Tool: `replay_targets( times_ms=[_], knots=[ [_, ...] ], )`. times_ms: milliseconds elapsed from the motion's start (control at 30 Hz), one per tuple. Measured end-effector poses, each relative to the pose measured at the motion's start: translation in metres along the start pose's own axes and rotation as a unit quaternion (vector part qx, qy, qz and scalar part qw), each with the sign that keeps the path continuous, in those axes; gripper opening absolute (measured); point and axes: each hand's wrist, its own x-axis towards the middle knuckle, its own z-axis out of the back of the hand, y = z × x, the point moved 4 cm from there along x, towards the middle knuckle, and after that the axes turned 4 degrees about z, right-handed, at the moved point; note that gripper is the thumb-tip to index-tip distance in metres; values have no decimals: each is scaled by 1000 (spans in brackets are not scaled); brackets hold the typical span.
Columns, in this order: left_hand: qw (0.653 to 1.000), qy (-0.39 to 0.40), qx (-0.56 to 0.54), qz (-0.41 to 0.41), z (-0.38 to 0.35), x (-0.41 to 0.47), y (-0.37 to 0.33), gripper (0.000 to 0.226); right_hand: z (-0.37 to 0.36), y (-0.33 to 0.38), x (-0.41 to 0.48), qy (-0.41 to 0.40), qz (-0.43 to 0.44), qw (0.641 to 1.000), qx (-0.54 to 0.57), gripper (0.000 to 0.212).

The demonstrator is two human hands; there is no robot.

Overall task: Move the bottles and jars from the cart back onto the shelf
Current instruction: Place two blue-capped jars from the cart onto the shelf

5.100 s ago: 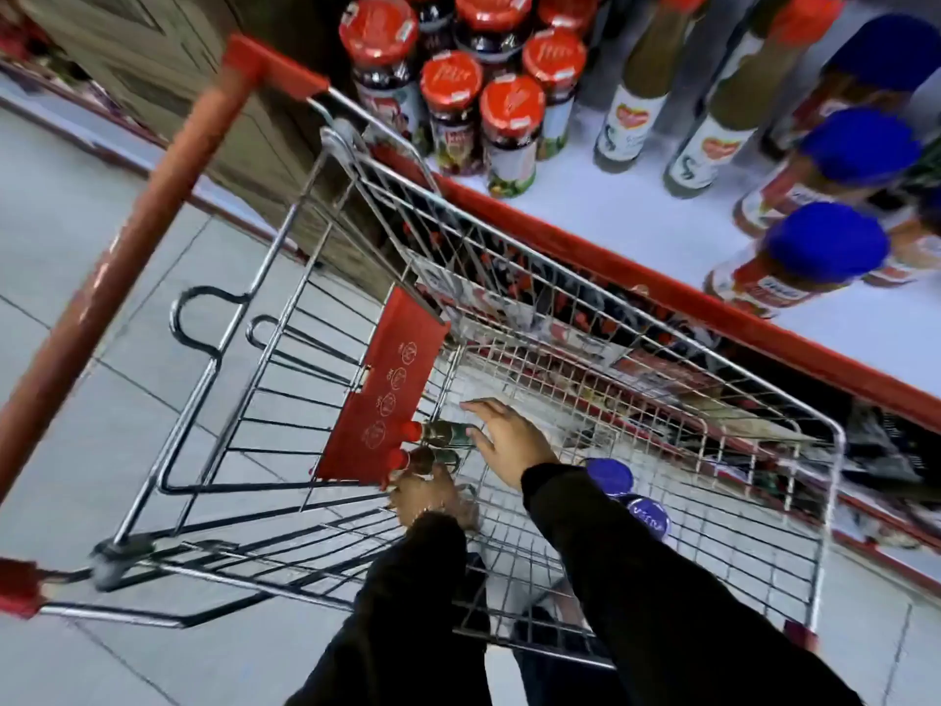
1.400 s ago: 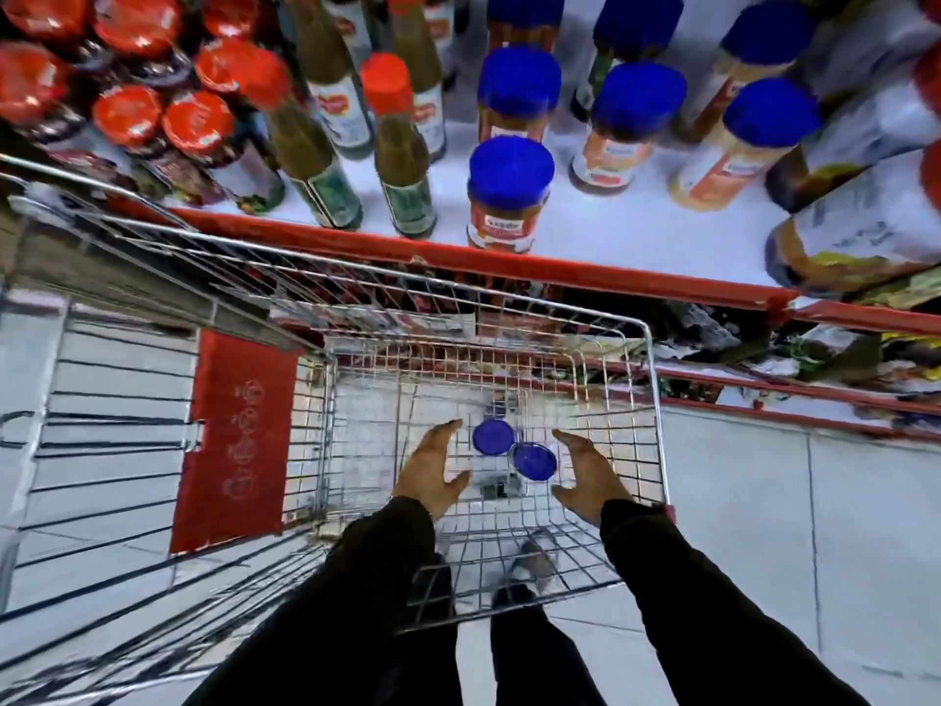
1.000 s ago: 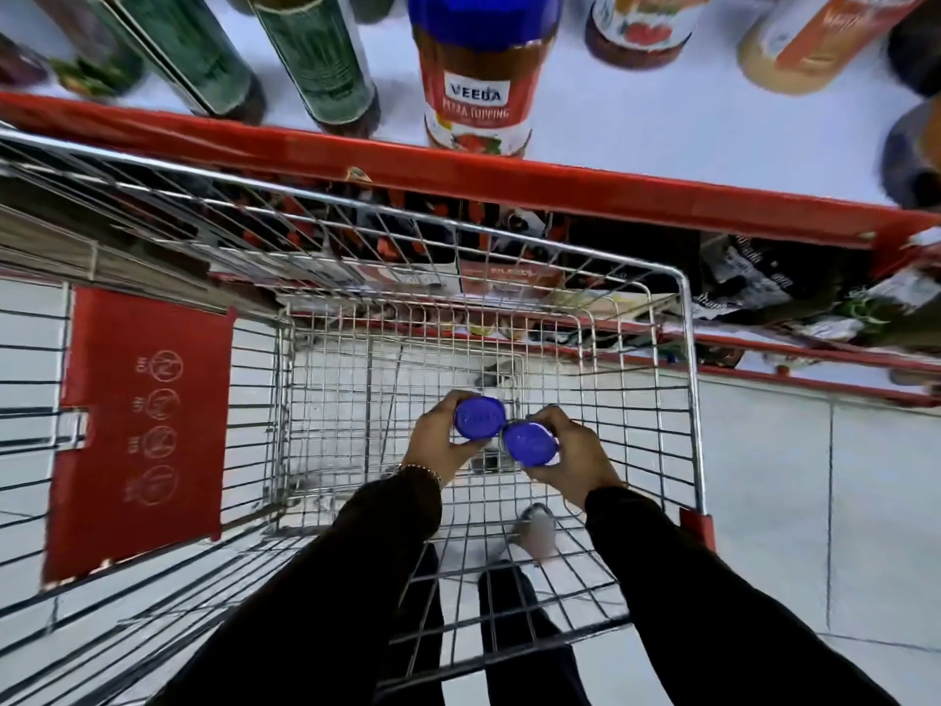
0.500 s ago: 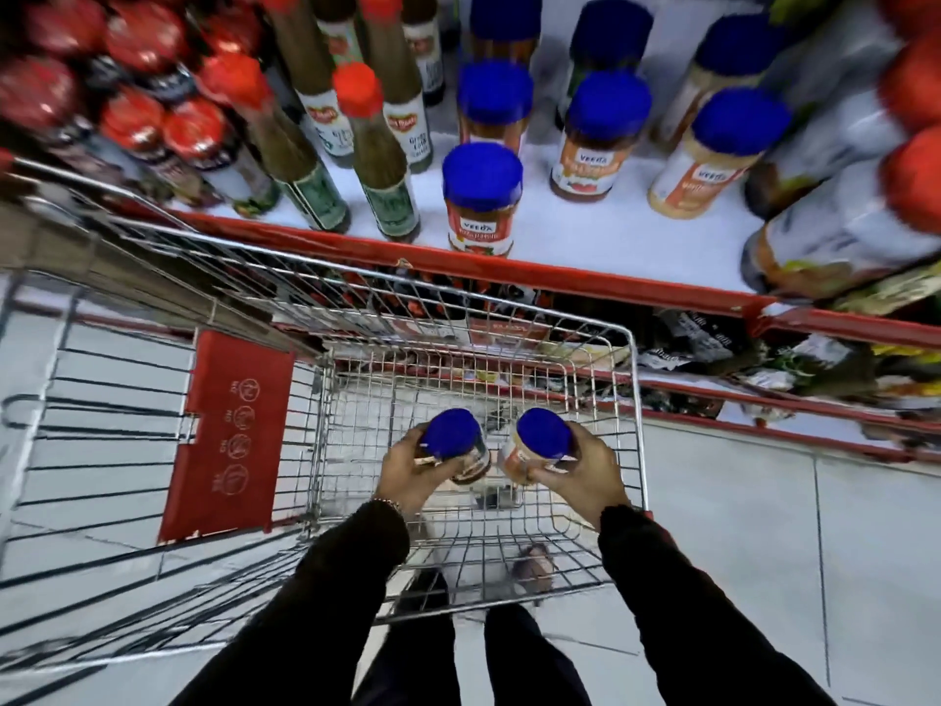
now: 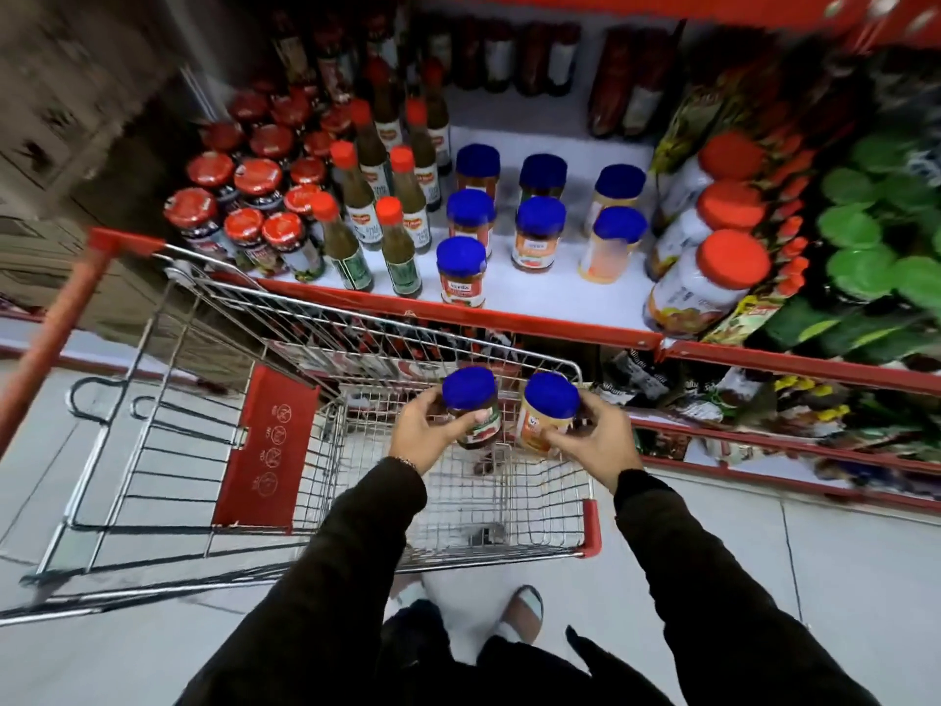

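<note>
Head view, looking down over the cart [image 5: 326, 501] drawn up against the shelf [image 5: 534, 308]. Left hand [image 5: 427, 433] is closed round the body of a dark red jar [image 5: 473, 410]; right hand [image 5: 593, 440] is closed round a pale orange jar [image 5: 545, 415]. Both jars carry blue lids and are held upright, side by side, above the cart's basket and just short of the shelf's red front edge. On the shelf beyond that edge stand rows of matching blue-lidded jars [image 5: 537, 231], with red-capped bottles [image 5: 351, 231] and red-lidded jars [image 5: 259, 196] toward the cart's handle end.

Handling, judged from appearance: the jars look rigid, full, and moderately heavy for their size. If glass, they would break on the tiled floor. Their smooth labelled walls may slip, so a full wrap round the body below the lid, as shown, seems the sound hold; the lid alone would be less secure.

Limits of the view: fingers behind each jar are hidden. Label text is too blurred to read. The cart's basket floor appears bare through the wire, though a dark patch beneath it cannot be identified. Goods at the far end of the shelf from the cart's handle are smeared by motion.
</note>
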Motion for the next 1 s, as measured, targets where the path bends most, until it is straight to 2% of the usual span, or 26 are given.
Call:
replay_targets(
  times_ms=[167, 333, 433, 700, 867, 1000],
  knots=[
    [998, -1, -2, -63, -19, 11, -56, 56, 41, 30, 14, -65, 45, 997, 10, 52],
    [992, -31, -27, -117, -41, 30, -115, 56, 76, 56, 41, -162, 79, 984, 6, 50],
    [989, -63, -35, -127, -53, 43, -140, 58, 89, 67, 60, -188, 91, 978, -1, 53],
    [994, -63, -21, -88, -70, 87, -159, 70, 99, 69, 105, -160, 85, 983, 1, 40],
    [995, -60, 25, -73, -74, 100, -153, 64, 99, 55, 120, -124, 46, 991, -28, 49],
    [998, -49, 6, -46, -76, 104, -146, 64, 99, 49, 121, -115, 32, 992, -29, 49]
  ],
)
